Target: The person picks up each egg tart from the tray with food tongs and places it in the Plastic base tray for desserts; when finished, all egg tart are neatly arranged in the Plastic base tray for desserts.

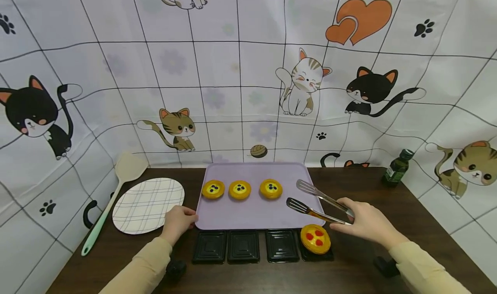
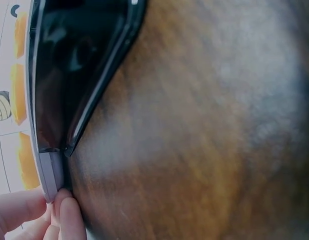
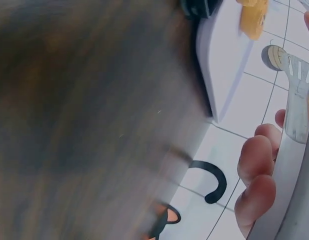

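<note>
We have room between the yellow tarts (image 1: 239,193) and the near edge of the tray (image 1: 248,218), but tongs (image 1: 330,201) obstruct its right.

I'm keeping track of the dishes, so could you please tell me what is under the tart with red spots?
Under the red-spotted tart, part of a black square dish shows. The tart covers the dish's middle, so whether anything else lies there cannot be seen.

Long, plain sleeves of pale cream-yellow are worn, the left sleeve (image 1: 143,266) and right sleeve (image 1: 423,267) both lightly creased. A rounded black piece (image 1: 176,269) is seen beside the left, another dark piece (image 1: 385,267) beside the right.
</note>
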Tool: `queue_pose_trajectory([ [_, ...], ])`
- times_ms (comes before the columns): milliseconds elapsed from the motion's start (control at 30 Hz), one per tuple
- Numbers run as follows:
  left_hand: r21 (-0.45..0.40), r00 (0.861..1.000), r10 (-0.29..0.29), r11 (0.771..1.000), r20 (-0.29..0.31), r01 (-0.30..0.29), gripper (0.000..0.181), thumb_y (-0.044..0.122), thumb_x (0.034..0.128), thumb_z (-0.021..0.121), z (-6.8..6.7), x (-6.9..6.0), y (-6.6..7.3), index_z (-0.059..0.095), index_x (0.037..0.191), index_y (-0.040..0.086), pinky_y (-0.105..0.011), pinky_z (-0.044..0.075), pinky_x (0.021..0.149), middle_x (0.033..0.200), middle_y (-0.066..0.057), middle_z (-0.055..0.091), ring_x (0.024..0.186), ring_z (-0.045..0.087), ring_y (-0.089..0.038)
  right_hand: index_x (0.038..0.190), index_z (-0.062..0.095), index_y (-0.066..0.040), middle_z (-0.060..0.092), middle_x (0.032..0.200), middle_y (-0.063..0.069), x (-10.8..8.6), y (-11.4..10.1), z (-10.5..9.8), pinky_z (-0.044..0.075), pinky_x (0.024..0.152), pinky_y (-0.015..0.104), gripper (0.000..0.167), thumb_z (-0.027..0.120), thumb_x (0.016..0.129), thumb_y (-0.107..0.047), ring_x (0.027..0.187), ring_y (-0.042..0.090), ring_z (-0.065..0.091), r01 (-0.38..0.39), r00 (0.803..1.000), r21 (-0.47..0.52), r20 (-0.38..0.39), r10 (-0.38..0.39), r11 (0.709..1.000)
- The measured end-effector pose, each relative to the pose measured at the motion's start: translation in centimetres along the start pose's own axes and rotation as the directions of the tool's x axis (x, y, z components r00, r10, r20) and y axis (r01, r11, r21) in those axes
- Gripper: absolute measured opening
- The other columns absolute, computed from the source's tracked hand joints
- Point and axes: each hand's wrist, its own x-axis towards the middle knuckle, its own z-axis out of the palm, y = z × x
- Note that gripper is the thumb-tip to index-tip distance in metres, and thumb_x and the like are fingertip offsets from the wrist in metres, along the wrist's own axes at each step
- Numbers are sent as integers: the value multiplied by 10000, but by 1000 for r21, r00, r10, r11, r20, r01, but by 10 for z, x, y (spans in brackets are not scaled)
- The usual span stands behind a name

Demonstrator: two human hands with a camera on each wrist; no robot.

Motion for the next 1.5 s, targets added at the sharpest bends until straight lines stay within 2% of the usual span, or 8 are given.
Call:
queue_pose_trajectory([
  [267,25,1000,17,1000,-15,-17,175,66,821,670,5,-2,6,700,902,-87,-323,553,589,759,-118,682,594,636,-161,1189,570,-102,534,665,-74,28,-2,13,371,482,257,681,710,729,-584,539,77,453,9,998,25,59,-10,1000],
  [500,43,999,29,999,-21,-28,153,69,821,673,9,-2,8,706,878,-69,-303,525,565,712,-81,673,582,615,-149,1194,582,-74,665,880,13,48,-5,24,491,573,347,728,719,708,-599,652,119,537,23,998,-31,65,-21,999],
  [667,43,999,30,999,-26,-29,151,67,817,674,9,-1,7,706,876,-69,-312,532,571,719,-86,673,582,615,-148,1198,579,-36,677,916,56,60,-10,26,510,584,356,756,731,702,-586,655,127,544,32,997,-48,73,-29,998],
  [867,42,999,27,999,-17,-26,162,69,821,671,8,0,6,702,885,-76,-313,539,572,734,-94,673,583,614,-142,1211,572,-29,673,937,79,70,-12,31,523,610,381,775,728,699,-589,681,150,551,9,996,-63,91,-3,998],
  [1167,46,999,24,999,-32,-22,159,70,823,675,5,-1,4,705,887,-73,-314,541,575,743,-98,675,585,613,-142,1226,568,-42,676,991,105,81,-18,35,536,681,457,782,726,695,-594,760,199,592,9,994,-46,111,-4,999],
  [1500,53,999,26,998,-38,-24,164,69,823,671,2,-1,2,700,887,-80,-320,535,568,734,-98,673,587,612,-146,1228,569,-31,672,962,108,86,-24,37,536,649,407,765,737,704,-563,697,176,550,-17,992,-5,127,17,1000],
])
